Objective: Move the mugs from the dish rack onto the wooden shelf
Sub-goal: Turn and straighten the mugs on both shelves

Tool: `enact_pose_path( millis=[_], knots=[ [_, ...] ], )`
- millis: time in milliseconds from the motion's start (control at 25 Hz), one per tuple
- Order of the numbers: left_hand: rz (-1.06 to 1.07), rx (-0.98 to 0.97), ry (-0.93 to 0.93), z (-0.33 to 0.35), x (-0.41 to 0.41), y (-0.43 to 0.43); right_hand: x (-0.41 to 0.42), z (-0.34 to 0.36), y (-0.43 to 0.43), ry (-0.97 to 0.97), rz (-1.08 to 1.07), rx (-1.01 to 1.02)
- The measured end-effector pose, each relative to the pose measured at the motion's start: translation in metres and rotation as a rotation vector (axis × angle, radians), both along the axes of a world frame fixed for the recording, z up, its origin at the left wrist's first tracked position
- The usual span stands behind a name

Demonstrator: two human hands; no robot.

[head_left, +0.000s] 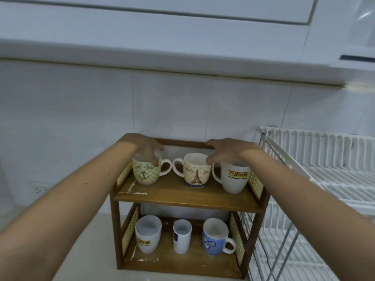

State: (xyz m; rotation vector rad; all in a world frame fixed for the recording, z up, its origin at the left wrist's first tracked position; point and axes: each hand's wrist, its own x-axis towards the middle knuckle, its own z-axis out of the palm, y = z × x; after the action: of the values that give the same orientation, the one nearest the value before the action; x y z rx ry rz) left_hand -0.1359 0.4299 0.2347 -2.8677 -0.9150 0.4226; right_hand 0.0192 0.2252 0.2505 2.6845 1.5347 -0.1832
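Note:
A two-tier wooden shelf point(182, 196) stands on the counter against the tiled wall. Its top board holds a green anchor mug point(144, 173), a cream Eiffel Tower mug point(195, 172) and a white Jotun mug point(235, 178). My left hand point(147, 149) grips the anchor mug's rim from above. My right hand point(227, 152) hovers with spread fingers over the Eiffel Tower and Jotun mugs, thumb near the Eiffel mug's rim. On the lower board stand another white Jotun mug point(148, 237), a narrow white mug point(182, 237) and a blue mug point(215, 238).
The white wire dish rack point(324, 159) stands right of the shelf, close to its side panel. White wall cabinets point(182, 37) hang overhead. A wall socket point(39, 188) sits low on the left, above the pale counter point(85, 250).

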Motion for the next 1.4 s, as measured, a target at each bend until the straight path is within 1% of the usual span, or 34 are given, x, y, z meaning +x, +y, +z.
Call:
enact_pose_path(
  millis=[80,160,240,320,400,440,480,560,600,640,680,760,880,920,1000,1120,1200,1400],
  knots=[
    [-0.01,-0.048,-0.058,-0.009,-0.01,0.002,-0.012,-0.005,0.017,0.035,0.067,0.032],
    [-0.006,-0.061,-0.129,-0.015,-0.013,0.001,-0.02,-0.015,0.032,0.035,0.085,0.005],
    [0.062,0.009,-0.158,-0.021,-0.009,-0.004,-0.021,-0.025,0.04,0.022,0.065,-0.03],
    [0.187,0.102,-0.195,-0.025,-0.003,-0.014,-0.02,-0.031,0.043,-0.004,0.055,-0.041],
    [0.27,0.16,-0.175,-0.02,-0.005,-0.017,-0.017,-0.033,0.042,-0.03,0.058,-0.021],
    [0.258,0.134,-0.139,-0.014,-0.007,-0.015,-0.016,-0.033,0.042,-0.042,0.066,-0.014],
    [0.181,0.062,-0.089,-0.008,-0.009,-0.012,-0.015,-0.034,0.041,-0.052,0.075,-0.01],
    [0.003,-0.17,0.037,0.008,-0.017,-0.008,-0.013,-0.035,0.041,-0.065,0.091,0.001],
    [-0.061,-0.253,0.081,0.012,-0.02,-0.008,-0.012,-0.034,0.04,-0.067,0.099,0.009],
    [-0.105,-0.274,0.098,0.013,-0.022,-0.007,-0.011,-0.034,0.04,-0.067,0.109,0.022],
    [-0.117,-0.253,0.087,0.012,-0.022,-0.007,-0.011,-0.033,0.039,-0.06,0.118,0.034],
    [-0.064,-0.159,0.007,0.006,-0.019,-0.009,-0.008,-0.03,0.038,-0.038,0.13,0.051],
    [0.115,0.057,-0.121,-0.015,-0.008,-0.017,-0.007,-0.03,0.039,-0.053,0.141,0.05],
    [0.167,0.097,-0.166,-0.019,-0.004,-0.02,-0.006,-0.03,0.04,-0.061,0.143,0.045],
    [0.187,0.067,-0.217,-0.02,-0.003,-0.018,-0.005,-0.03,0.041,-0.069,0.15,0.04],
    [0.065,-0.065,-0.153,-0.009,-0.012,-0.008,-0.005,-0.032,0.041,-0.076,0.171,0.046],
    [0.043,-0.069,-0.139,-0.009,-0.017,-0.005,-0.004,-0.032,0.042,-0.074,0.177,0.048],
    [0.009,-0.06,-0.26,-0.022,-0.011,-0.002,-0.005,-0.031,0.041,-0.053,0.167,0.056]
  ],
)
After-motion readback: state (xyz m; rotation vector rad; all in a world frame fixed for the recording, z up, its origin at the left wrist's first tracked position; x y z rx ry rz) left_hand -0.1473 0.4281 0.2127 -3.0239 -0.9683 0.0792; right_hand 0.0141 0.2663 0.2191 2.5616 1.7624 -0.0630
